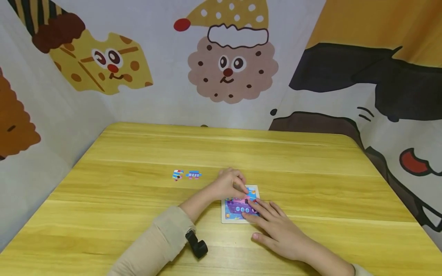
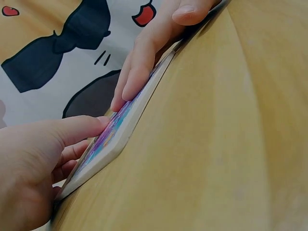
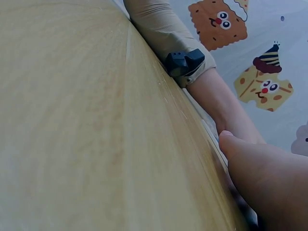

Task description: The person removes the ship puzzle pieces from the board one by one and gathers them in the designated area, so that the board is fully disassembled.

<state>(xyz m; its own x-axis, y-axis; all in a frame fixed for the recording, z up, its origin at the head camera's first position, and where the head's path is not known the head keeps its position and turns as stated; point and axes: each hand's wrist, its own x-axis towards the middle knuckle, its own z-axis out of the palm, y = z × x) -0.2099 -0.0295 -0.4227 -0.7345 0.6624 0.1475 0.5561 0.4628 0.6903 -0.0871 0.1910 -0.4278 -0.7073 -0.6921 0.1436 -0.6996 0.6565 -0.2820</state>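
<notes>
A small square jigsaw puzzle point(image 1: 229, 221) with a pale frame lies on the table, its picture purple, pink and blue. My left hand point(image 1: 229, 184) reaches over its upper left part, with thumb and index finger pinched together at a pink puzzle piece point(image 1: 237, 199). In the left wrist view the thumb of that hand point(image 2: 29, 163) comes down on the picture. From the right, my right hand point(image 1: 281, 230) rests straight fingers on the puzzle's right side, thumb on the table. The right wrist view shows only part of this hand point(image 3: 274, 180), with the puzzle hidden.
Two loose puzzle pieces, one striped point(image 1: 177, 174) and one blue point(image 1: 194, 174), lie left of the puzzle on the wooden table point(image 1: 145, 214). A black device point(image 1: 197, 244) is strapped at my left sleeve. A cartoon-printed cloth point(image 1: 165, 103) hangs behind the table.
</notes>
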